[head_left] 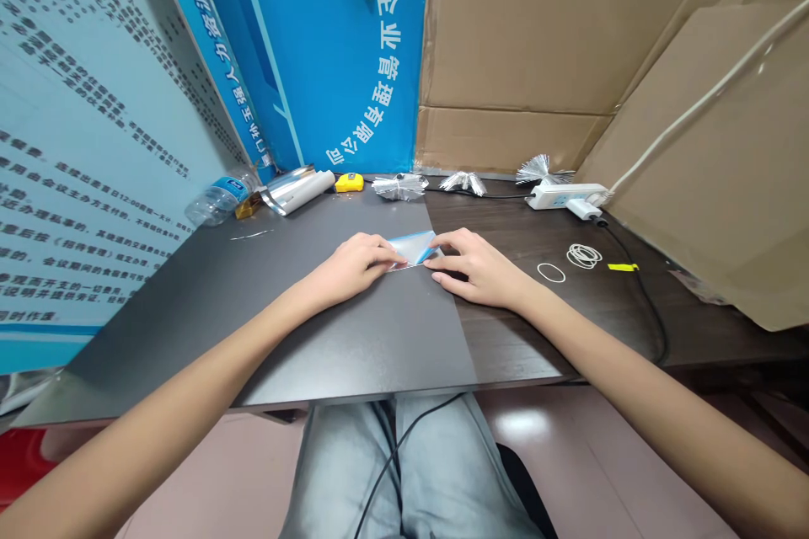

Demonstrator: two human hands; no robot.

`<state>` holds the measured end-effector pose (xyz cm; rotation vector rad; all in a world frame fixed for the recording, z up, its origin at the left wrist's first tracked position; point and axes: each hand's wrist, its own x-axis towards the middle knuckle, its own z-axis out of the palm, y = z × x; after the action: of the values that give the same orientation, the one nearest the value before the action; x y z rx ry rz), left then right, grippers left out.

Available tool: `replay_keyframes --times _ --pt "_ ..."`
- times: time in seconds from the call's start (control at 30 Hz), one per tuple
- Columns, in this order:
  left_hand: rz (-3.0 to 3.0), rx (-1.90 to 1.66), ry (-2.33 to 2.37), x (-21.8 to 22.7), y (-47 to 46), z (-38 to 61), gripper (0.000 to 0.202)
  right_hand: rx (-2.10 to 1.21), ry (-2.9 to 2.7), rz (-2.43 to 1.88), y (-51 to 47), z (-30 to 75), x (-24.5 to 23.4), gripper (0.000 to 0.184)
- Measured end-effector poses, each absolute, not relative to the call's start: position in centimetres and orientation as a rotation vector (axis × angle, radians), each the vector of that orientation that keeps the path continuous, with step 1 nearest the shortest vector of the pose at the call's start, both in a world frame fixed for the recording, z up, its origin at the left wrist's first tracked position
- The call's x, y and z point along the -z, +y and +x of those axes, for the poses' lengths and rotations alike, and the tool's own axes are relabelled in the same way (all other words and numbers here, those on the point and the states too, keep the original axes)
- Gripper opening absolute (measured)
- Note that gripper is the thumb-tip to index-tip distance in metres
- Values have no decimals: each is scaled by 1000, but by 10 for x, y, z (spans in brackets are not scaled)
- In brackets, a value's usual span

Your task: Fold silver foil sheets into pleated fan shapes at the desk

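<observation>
Head view: a small folded sheet of shiny silver foil [414, 251] lies at the middle of the desk, on a dark grey mat [354, 337] that covers the left part of a dark wooden table [569, 312]. The left hand [354, 265] comes in from 8 o'clock with its fingers curled and their tips on the foil's left edge; I cannot tell whether it pinches or only presses. The right hand [477, 268] comes in from 4 o'clock and lies flat and unclenched, fingertips pressing the foil's right corner.

From the foil:
- **10 o'clock:** a roll of silver film [297, 189], with a clear plastic bottle [218, 198] beyond it.
- **11 o'clock:** a small yellow tool [349, 182].
- **12 o'clock:** a silver tinsel bundle [399, 186].
- **2 o'clock:** a white power strip [565, 195].
- **3 o'clock:** white rubber bands [585, 255], just beside a short yellow strip [623, 267].
</observation>
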<state>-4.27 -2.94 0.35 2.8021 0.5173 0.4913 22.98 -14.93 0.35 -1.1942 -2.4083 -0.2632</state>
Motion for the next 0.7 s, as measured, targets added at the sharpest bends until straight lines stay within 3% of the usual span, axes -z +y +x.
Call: replay_keyframes --times 0.7 --pt "2711 -534 534 0 -24 -44 30 253 -2411 -1199 -149 231 -4 28"
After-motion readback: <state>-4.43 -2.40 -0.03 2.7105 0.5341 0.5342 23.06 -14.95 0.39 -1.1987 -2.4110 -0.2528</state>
